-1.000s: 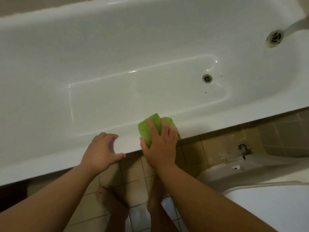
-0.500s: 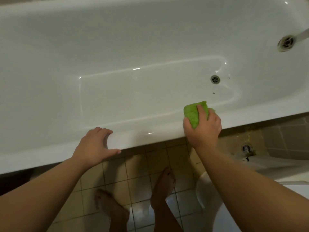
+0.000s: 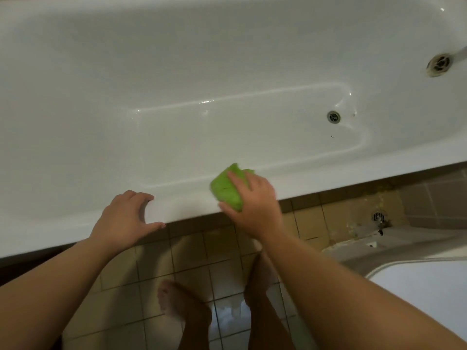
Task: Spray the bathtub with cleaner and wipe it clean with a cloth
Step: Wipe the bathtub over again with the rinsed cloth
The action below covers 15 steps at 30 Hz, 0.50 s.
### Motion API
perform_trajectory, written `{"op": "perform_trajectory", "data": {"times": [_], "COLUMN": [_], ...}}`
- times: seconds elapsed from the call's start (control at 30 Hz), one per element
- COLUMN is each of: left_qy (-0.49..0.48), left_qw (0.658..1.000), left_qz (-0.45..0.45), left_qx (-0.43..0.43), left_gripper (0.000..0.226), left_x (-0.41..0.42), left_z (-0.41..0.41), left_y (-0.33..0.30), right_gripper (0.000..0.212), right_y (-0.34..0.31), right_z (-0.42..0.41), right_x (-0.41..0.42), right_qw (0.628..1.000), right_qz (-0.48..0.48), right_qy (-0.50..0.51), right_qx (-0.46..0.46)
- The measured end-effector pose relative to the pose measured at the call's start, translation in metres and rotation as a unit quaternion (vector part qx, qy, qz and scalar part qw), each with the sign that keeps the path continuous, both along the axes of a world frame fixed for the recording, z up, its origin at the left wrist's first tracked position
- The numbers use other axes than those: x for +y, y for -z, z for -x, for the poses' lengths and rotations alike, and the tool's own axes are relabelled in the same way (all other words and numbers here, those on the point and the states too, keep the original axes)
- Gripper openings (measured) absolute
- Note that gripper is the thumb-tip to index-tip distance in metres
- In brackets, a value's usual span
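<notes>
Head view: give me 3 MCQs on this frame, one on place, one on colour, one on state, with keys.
1. Where does the cloth lie?
A. on the tub's near rim
B. over the floor drain
C. on the floor tiles

2. What colour is the cloth?
A. blue
B. green
C. white

3. What is the left hand doing?
A. holding a spray bottle
B. hanging at the person's side
C. resting on the bathtub rim, holding nothing

Key: 1 A, the right hand presses it on the near rim, well short of the drain. 2 B, it is bright green. 3 C, fingers and thumb spread on the rim, with no bottle in view.
</notes>
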State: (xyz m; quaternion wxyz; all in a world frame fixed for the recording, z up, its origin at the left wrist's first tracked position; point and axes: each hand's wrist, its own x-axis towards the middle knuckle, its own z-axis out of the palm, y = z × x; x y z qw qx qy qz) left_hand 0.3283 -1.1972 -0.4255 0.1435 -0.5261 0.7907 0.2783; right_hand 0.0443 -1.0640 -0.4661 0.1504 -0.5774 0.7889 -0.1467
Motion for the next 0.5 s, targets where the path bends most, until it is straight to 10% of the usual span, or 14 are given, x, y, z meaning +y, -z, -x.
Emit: {"op": "perform_trajectory", "data": {"times": [0.3,0.5], "left_qy": [-0.003,-0.005], "left_qw": [1.000,1.000], "left_qz": [0.013,0.021], "left_qx": [-0.005,-0.021], "left_gripper": [0.083,0.081], "left_x": [-0.008,-0.017], "left_z": [-0.042,-0.076], "left_y": [0.002,0.003], "right_gripper": [0.074,0.073], "right_y": [-0.003,-0.005], "right_z": [0.045,-0.105], "right_x": [0.017,-0.033], "right_qw": [0.967,0.990], "right_qz": [-0.034,-0.059], "right_qy": [0.253,0.130], "right_qx": [0.023,0.019]}}
